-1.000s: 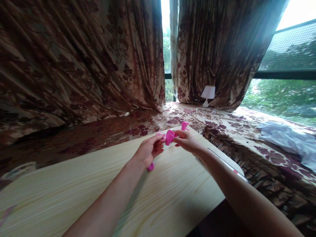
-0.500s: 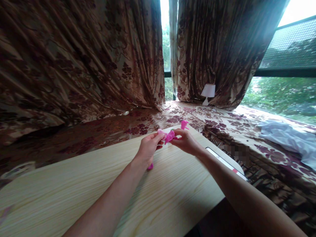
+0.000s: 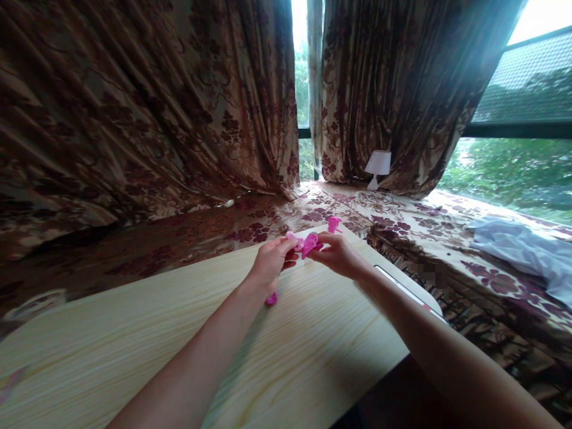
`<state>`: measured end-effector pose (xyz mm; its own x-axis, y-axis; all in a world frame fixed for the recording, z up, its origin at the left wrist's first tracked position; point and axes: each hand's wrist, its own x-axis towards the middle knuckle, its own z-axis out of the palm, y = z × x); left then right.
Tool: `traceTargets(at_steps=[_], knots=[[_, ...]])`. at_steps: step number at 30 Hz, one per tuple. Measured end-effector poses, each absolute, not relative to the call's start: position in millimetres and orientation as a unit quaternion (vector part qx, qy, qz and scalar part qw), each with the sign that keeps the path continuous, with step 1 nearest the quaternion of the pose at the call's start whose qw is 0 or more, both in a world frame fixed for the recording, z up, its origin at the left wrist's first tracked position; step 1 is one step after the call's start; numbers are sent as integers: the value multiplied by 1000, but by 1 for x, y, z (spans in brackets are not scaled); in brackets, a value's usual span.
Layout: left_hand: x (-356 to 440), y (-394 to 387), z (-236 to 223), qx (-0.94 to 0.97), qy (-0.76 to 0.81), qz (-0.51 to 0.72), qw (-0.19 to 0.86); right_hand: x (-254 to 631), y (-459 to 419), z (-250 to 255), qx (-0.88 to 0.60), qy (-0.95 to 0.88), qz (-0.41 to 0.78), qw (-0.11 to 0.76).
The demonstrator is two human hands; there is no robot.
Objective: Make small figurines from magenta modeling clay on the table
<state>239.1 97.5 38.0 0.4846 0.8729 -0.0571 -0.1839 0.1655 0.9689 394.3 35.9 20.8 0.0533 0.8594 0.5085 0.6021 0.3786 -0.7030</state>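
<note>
My left hand (image 3: pixel 270 262) pinches the pale-pink end of a crumpled pink flower-like piece (image 3: pixel 309 244) between thumb and fingers. On its other side, the fingertips of my right hand (image 3: pixel 337 255) are closed on its darker pink part. Both hands hold it just above the wooden tabletop, and I cannot make out its material. Beyond my right hand, a bright pink piece (image 3: pixel 334 224) shows at the table's far corner. A magenta piece (image 3: pixel 271 299) peeks out below my left wrist, partly hidden by it.
The pale wooden table (image 3: pixel 179 310) spans the foreground. A flat white, dark-edged object (image 3: pixel 404 287) lies partly under my right forearm. Behind stand a small white lamp (image 3: pixel 379 164), patterned curtains (image 3: pixel 156 107) and a white cloth (image 3: pixel 521 247) on the flowered cover.
The pink flower-like piece has turned slightly between my fingers, showing a rounder petal. Both hands stay in nearly the same place.
</note>
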Motion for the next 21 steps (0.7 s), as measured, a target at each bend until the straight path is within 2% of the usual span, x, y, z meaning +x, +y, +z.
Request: traceTargets(at_steps=[6,11,13,16,21], knots=[[234,98,43,463,303,295,779,394,34,29,-559,-683,80,463],[228,98,45,457,281,270,800,395,32,34,-558,-701,45,441],[227,100,46,484,285,279,779,397,33,32,-560,-699,44,443],[228,103,39,553,308,313,708,403,33,28,-542,-674,97,492],[237,100,2,664,339,367,557,421,25,29,-535,-543,297,574]])
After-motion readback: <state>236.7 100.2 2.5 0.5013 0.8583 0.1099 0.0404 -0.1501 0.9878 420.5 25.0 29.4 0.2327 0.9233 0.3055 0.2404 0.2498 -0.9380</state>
